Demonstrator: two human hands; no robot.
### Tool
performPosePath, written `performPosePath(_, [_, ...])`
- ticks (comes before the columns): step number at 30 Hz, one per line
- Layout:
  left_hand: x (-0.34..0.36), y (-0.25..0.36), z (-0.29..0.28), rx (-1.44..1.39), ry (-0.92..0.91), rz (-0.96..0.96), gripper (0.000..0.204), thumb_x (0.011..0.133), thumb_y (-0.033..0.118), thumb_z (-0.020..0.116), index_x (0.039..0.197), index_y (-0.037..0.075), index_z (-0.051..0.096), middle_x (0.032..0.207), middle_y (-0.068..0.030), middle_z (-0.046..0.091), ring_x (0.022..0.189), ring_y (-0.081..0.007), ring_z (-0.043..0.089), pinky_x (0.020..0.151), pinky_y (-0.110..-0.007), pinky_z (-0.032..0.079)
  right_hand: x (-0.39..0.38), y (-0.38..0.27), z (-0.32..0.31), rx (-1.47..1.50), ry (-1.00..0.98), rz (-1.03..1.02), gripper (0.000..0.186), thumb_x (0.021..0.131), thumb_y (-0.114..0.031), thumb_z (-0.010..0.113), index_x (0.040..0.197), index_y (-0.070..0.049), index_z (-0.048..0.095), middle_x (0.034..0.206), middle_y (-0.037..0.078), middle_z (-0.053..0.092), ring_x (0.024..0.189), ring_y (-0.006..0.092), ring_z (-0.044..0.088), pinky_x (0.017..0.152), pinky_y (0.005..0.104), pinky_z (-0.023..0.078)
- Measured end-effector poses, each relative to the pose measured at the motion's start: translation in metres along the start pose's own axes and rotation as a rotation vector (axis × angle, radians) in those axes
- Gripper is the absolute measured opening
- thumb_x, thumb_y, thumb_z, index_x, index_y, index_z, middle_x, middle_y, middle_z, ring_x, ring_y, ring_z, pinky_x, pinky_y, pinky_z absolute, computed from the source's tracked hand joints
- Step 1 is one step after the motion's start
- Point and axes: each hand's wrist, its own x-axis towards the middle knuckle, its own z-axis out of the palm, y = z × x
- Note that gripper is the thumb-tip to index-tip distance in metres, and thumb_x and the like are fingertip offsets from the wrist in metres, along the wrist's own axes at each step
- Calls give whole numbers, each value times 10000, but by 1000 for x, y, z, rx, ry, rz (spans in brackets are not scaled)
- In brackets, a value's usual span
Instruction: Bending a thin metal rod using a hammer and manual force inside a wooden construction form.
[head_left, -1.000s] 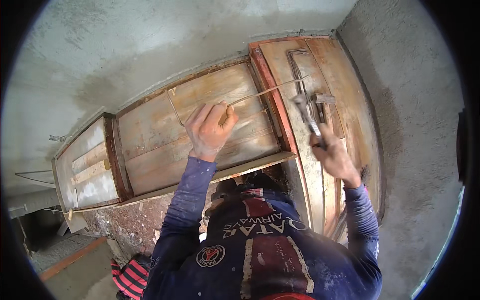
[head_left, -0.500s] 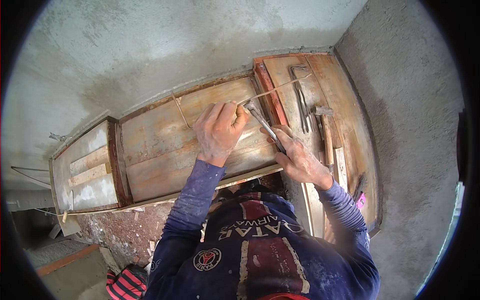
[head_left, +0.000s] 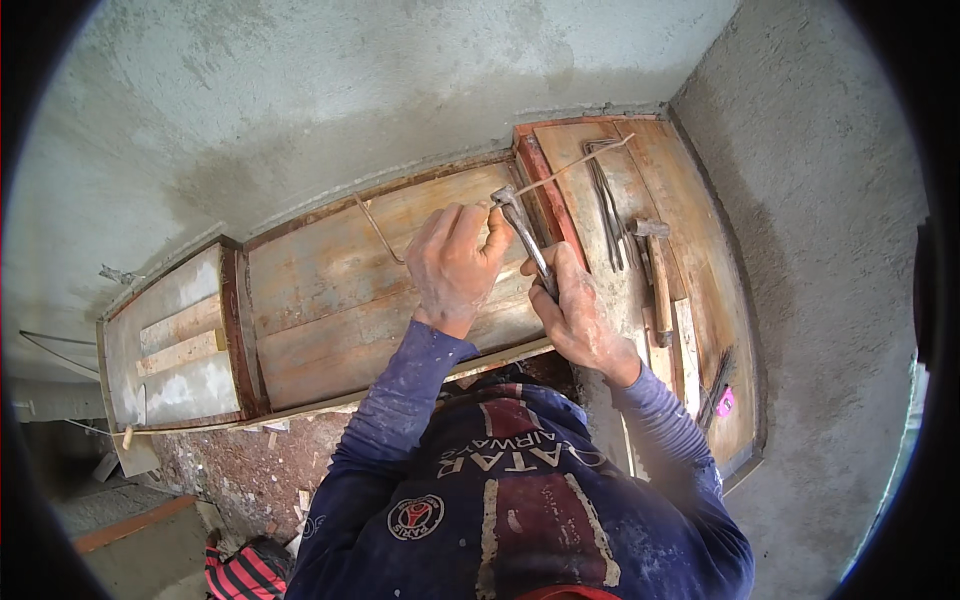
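Left hand (head_left: 457,262) clenches bent rod (head_left: 560,174) jutting both sides; right hand (head_left: 583,318) grips metal tool (head_left: 526,238)

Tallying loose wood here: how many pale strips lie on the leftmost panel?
2: an upper strip and, just below it, a lower strip, both left of the left hand.

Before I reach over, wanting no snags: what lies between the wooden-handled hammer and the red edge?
Head view shows bent metal rods between hammer and red edge.
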Motion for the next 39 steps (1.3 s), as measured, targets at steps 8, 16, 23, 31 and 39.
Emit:
performPosePath(8, [-1, 8, 0, -161, 22, -89, 123, 798, 77, 775, 828, 24, 668, 706, -117, 615, 570, -268, 574, 531, -366, 453, 12, -10, 18, 111, 208, 127, 410, 934, -81, 607, 1263, 48, 400, 737, 226, 590, 673, 446, 600, 627, 478, 441])
performPosePath(16, [-1, 21, -10, -372, -37, -287, 101, 848, 75, 742, 834, 10, 666, 668, -92, 595, 549, -147, 517, 517, -318, 417, 13, -10, 21, 131, 192, 221, 282, 950, -184, 629, 997, 32, 454, 711, 261, 550, 660, 462, 560, 621, 494, 424])
performPosePath(23, [14, 1, -39, -528, -536, -420, 151, 919, 137, 707, 863, 7, 657, 632, -40, 608, 545, -72, 520, 498, -257, 398, 5, -14, 14, 196, 117, 252, 298, 937, -220, 631, 954, 31, 472, 712, 234, 508, 650, 346, 495, 650, 467, 417])
performPosePath(31, [7, -3, -53, -724, -516, -618, 220, 947, 201, 709, 923, -9, 649, 685, -10, 606, 607, -52, 547, 526, -223, 396, 4, -20, 9, 183, 57, 207, 307, 925, -223, 643, 911, 12, 445, 698, 215, 447, 636, 344, 460, 641, 466, 395])
performPosePath(39, [-8, -9, -36, -60, 183, -440, 415, 916, 55, 633, 1300, -11, 490, 1299, -173, 527, 1229, -290, 516, 1000, -360, 448, 6, -27, 8, 225, 89, 211, 264, 908, -187, 655, 902, -19, 452, 722, 127, 397, 667, 255, 395, 645, 400, 371])
